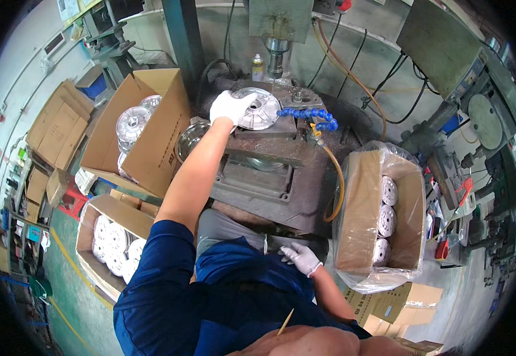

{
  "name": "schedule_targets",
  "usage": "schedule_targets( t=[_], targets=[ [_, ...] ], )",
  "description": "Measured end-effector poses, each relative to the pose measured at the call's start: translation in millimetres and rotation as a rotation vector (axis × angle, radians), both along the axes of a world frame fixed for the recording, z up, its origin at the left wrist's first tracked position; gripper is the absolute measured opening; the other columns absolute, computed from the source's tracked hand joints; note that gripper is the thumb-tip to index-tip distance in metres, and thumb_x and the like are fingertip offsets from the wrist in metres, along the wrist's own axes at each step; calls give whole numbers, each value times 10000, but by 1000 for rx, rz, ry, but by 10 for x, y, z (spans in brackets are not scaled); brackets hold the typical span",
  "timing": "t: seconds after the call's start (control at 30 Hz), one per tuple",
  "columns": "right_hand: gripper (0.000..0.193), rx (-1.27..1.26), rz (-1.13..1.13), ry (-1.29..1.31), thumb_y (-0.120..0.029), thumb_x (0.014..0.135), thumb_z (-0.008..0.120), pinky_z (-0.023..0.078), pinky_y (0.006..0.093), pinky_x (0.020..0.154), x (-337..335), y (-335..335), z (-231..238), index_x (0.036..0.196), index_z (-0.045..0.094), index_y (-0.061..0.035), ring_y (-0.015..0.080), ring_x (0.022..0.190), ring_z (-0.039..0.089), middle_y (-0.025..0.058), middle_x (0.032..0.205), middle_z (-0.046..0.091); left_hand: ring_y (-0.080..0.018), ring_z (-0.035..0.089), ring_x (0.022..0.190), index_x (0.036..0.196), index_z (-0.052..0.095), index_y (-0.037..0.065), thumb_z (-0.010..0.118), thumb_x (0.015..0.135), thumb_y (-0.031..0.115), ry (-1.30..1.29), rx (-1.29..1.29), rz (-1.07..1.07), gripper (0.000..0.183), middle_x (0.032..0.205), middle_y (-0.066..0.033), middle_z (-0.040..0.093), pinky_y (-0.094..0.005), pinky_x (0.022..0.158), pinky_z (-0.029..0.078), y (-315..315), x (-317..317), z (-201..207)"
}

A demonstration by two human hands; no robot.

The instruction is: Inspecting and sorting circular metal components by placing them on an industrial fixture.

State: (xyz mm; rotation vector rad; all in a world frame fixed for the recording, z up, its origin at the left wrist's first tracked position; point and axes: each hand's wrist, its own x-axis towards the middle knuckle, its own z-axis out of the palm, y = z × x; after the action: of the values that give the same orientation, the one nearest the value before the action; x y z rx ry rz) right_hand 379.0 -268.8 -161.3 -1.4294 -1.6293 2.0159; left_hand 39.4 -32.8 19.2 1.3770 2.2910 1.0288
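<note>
A white work glove covers my left hand [227, 108], which grips the left rim of a round silvery cast-metal disc [264, 114]. That disc has a hole in its middle and rests on the metal block [270, 127] of a drill-press-like machine, below its spindle [276, 59]. My right hand [301, 258], also gloved, lies near my thigh with its fingers stretched out and nothing in them. Beside the disc, a blue jointed coolant hose [308, 114] bends toward its right edge. A shiny metal bowl [191, 141] sits left of the block, partly behind my forearm.
Discs fill an open cardboard box [166, 113] at left and a lower box [121, 207] in front of it. At right, a plastic-lined box [356, 219] holds 3 visible discs. A spray can [257, 68] stands behind the block. An orange hose [340, 178] hangs at the machine's right.
</note>
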Motion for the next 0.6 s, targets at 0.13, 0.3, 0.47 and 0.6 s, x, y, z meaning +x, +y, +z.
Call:
schedule_targets(
  t=[0.13, 0.3, 0.47, 0.6],
  targets=[
    [474, 51, -17, -4, -344, 919, 586, 488, 289, 762, 15, 24, -51, 1194, 544, 40, 143, 825, 600, 106, 1010, 652, -342, 605, 1053, 1073, 635, -56, 626, 673, 678, 46, -75, -47, 836, 1084, -248, 629, -367, 896, 471, -48, -27, 134],
    [511, 196, 102, -126, -379, 910, 577, 465, 331, 873, -65, 107, -40, 1215, 538, 29, 260, 981, 616, 189, 1103, 633, -353, 622, 1011, 1013, 654, -72, 578, 702, 697, 75, -176, -117, 833, 1033, -264, 636, -375, 874, 473, -87, -42, 201],
    [517, 279, 127, -181, -395, 903, 573, 419, 358, 966, -53, 128, 55, 1220, 541, 13, 346, 1146, 547, 239, 1194, 582, -356, 623, 1007, 1015, 655, -69, 580, 703, 690, 61, -170, -160, 824, 1027, -264, 638, -376, 871, 473, -20, -120, 136],
    [529, 259, 99, -194, -406, 902, 570, 427, 354, 956, -30, 103, 59, 1216, 543, 19, 339, 1121, 565, 230, 1183, 592, -353, 621, 1013, 1024, 655, -64, 588, 710, 672, -4, -168, -260, 803, 1036, -260, 638, -373, 879, 470, 11, -168, 106]
  ],
)
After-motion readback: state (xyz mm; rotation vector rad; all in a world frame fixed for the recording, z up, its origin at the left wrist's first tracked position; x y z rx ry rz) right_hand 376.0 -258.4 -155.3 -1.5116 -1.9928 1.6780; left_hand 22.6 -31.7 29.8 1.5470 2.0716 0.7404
